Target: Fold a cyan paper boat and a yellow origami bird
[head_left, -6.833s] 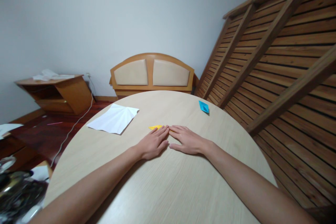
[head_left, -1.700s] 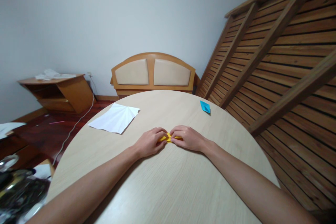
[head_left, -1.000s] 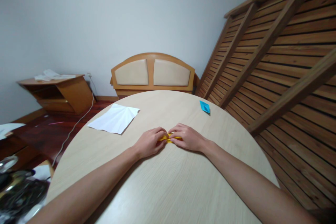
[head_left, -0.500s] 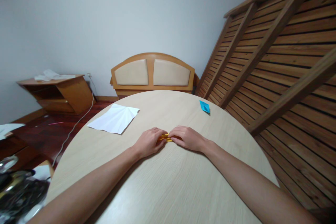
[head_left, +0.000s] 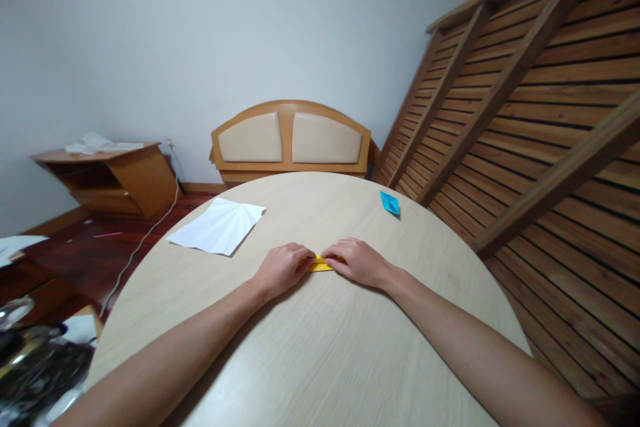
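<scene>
A small folded yellow paper (head_left: 320, 265) lies flat on the round light-wood table (head_left: 320, 347), near its middle. My left hand (head_left: 283, 268) has its fingers curled on the paper's left end. My right hand (head_left: 356, 261) presses on its right end, fingers bent. Only a narrow yellow strip shows between the two hands; the rest is hidden under my fingers.
A creased white sheet (head_left: 218, 225) lies on the table's far left. A small blue folded paper (head_left: 389, 203) sits at the far right edge. Slatted wooden panels (head_left: 525, 120) lean along the right. A padded headboard (head_left: 290, 140) stands behind the table.
Earlier both hands lay flat over the yellow paper. They then curled and pinched it. Now the paper shows as a flatter strip between them, with the hands slightly apart.
</scene>
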Demonstrator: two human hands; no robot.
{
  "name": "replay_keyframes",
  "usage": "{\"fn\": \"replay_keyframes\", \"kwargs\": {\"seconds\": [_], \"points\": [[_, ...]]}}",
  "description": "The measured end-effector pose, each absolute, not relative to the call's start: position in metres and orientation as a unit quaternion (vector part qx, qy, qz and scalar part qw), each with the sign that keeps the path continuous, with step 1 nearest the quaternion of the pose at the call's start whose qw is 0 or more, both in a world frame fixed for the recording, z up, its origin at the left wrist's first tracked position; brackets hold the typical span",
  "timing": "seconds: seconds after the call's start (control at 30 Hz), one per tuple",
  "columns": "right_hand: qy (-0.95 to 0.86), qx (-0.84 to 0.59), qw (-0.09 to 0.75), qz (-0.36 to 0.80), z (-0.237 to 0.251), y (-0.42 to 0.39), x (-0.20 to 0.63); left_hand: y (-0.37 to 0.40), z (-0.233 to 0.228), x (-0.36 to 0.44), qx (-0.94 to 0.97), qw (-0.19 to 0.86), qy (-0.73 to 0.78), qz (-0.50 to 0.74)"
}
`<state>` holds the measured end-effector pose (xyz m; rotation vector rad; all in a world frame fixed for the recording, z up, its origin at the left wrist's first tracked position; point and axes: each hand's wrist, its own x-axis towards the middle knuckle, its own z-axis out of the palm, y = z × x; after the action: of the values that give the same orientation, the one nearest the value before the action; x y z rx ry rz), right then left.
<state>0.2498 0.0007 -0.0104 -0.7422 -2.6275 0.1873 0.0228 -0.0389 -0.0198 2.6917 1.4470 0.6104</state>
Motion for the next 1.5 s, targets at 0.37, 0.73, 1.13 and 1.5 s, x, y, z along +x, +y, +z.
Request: {"fn": "replay_keyframes", "kwargs": {"seconds": [0.37, 0.73, 1.13, 1.5], "points": [[-0.932, -0.282, 0.217, 0.063, -0.01, -0.002, 0.242, -0.043, -0.012, 0.029, 0.873, -0.016, 0.455, 0.172], [-0.941, -0.277, 0.185, 0.059, -0.003, 0.008, 0.26, -0.046, -0.01, 0.028, 0.865, -0.004, 0.472, 0.17], [-0.944, -0.267, 0.183, 0.063, 0.004, 0.013, 0.272, -0.045, -0.014, 0.025, 0.859, 0.0, 0.482, 0.171], [-0.944, -0.229, 0.231, 0.052, 0.001, 0.0, 0.258, -0.042, -0.013, 0.023, 0.859, 0.0, 0.483, 0.172]]}}
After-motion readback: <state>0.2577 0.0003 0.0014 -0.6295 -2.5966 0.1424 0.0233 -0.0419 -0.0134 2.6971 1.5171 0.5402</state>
